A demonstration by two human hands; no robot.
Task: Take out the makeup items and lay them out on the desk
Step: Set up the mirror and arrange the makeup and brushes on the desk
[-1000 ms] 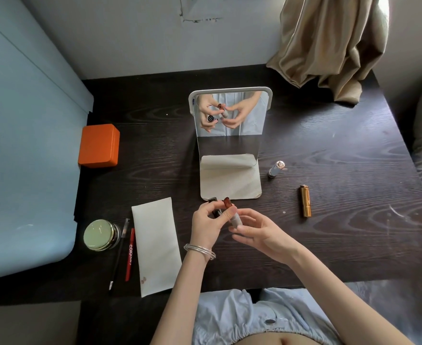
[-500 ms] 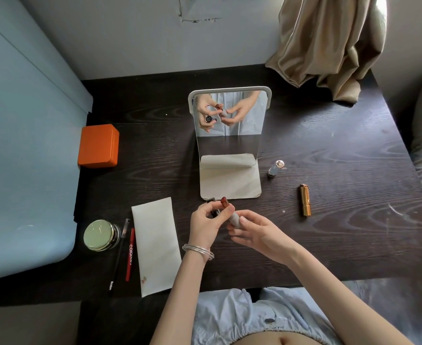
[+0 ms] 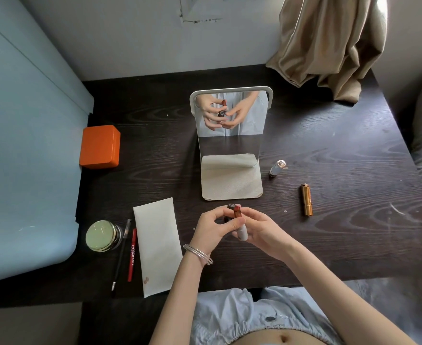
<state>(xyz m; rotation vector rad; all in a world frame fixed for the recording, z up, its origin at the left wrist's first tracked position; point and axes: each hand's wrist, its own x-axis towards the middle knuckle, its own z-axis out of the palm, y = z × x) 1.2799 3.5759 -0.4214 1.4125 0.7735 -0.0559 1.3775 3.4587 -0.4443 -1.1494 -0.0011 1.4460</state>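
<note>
An orange box sits at the far left of the dark desk; nearer the front edge lie a green-lidded jar, a black pencil, a red pencil and a white pouch, side by side. At centre the left hand pinches a dark cap, fingers curled round it; the right hand grips the pale tube of an open lipstick (its red tip points up), just in front of the standing mirror. To the right, a silver lipstick and a gold lipstick lie apart on the desk.
</note>
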